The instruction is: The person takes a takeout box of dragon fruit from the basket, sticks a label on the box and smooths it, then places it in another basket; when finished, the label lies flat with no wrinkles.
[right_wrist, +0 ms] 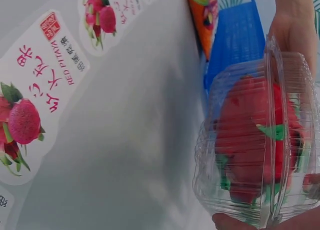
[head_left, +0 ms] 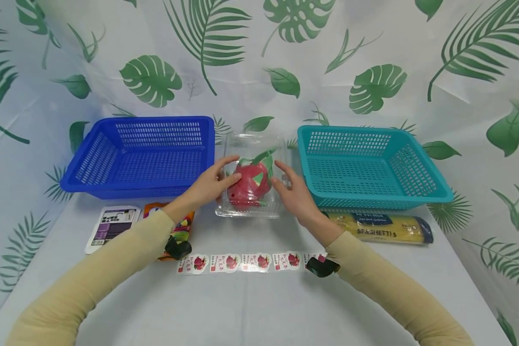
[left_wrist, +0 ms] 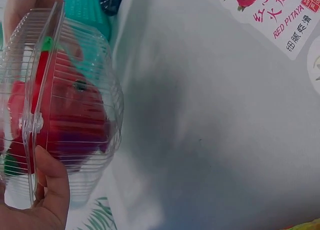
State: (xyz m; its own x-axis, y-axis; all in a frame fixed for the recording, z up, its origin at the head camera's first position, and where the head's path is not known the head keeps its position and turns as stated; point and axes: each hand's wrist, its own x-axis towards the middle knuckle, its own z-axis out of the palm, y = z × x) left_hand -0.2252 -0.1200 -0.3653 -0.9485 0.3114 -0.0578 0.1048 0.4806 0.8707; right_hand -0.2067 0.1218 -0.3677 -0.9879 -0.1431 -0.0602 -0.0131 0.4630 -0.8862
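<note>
Far left, a blue rectangular plastic basket (head_left: 160, 166); next, the left hand (head_left: 209, 185), fingers grasping a clear plastic clamshell box (head_left: 254, 212) around a red, green-leaved fruit (head_left: 247, 185); the right hand (head_left: 297, 194) grips its opposite side, beside a teal rectangular plastic basket (head_left: 350, 173).

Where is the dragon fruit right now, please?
In the head view, the dragon fruit sits mid-frame inside the clear box, between the left hand and right hand, with the blue basket to its left and teal basket to its right.
</note>
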